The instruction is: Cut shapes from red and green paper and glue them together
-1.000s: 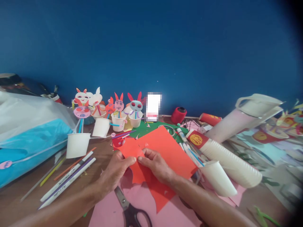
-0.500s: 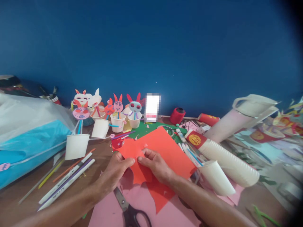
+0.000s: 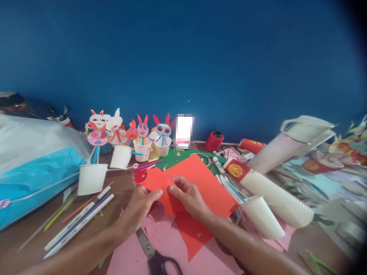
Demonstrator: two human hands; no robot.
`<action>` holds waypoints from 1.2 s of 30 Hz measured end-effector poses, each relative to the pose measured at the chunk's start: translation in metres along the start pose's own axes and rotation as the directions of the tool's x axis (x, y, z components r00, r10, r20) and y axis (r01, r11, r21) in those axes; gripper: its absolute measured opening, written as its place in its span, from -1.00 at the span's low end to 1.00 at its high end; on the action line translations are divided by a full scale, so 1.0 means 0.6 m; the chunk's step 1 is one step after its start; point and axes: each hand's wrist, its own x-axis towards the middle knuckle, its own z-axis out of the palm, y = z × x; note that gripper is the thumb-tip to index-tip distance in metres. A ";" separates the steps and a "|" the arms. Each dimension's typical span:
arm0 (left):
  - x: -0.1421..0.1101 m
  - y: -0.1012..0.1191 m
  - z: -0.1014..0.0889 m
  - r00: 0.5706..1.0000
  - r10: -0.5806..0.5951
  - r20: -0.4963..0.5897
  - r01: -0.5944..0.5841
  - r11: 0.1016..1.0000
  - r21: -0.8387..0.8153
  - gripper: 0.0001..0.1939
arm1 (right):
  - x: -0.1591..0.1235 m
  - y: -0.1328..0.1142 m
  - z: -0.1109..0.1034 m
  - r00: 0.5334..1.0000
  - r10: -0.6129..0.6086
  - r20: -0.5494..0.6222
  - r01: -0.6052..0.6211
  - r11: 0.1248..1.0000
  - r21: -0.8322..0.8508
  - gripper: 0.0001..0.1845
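Both of my hands pinch a sheet of red paper [image 3: 200, 183] that lies over the table's middle. My left hand [image 3: 140, 208] grips its near left edge between thumb and fingers. My right hand [image 3: 187, 196] presses thumb and fingers on the sheet just to the right, the two thumbs almost touching. The paper's near edge is ragged, and a pointed red piece [image 3: 190, 235] hangs below it. Pink paper [image 3: 172, 252] lies underneath, with black-handled scissors [image 3: 156, 256] resting on it between my forearms.
Paper-cup bunny figures [image 3: 142, 139] line the blue wall. A white cup [image 3: 91, 178] and markers [image 3: 77, 221] lie left, beside a blue and white bag [image 3: 34, 168]. Stacked paper cups [image 3: 275, 202], a loose cup [image 3: 262, 217] and a white jug [image 3: 298, 139] crowd the right.
The red sheet has slid a little toward me and left under my hands, and more pink paper shows below it. My hands keep the same pinch.
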 end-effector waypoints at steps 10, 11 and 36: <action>0.023 -0.039 -0.013 0.993 0.117 0.013 -0.117 0.969 0.219 -0.63 | -0.008 -0.032 -0.011 0.801 -0.579 0.153 0.456 0.424 -0.782 -0.95; 0.021 -0.038 -0.012 0.992 0.123 0.035 -0.128 0.966 0.227 -0.64 | -0.007 -0.031 -0.009 0.800 -0.578 0.160 0.454 0.410 -0.791 -0.95; 0.011 -0.009 -0.003 0.996 0.041 0.075 -0.047 0.996 0.078 -0.85 | -0.011 -0.029 -0.009 0.881 -0.466 0.085 0.339 0.495 -0.800 -0.87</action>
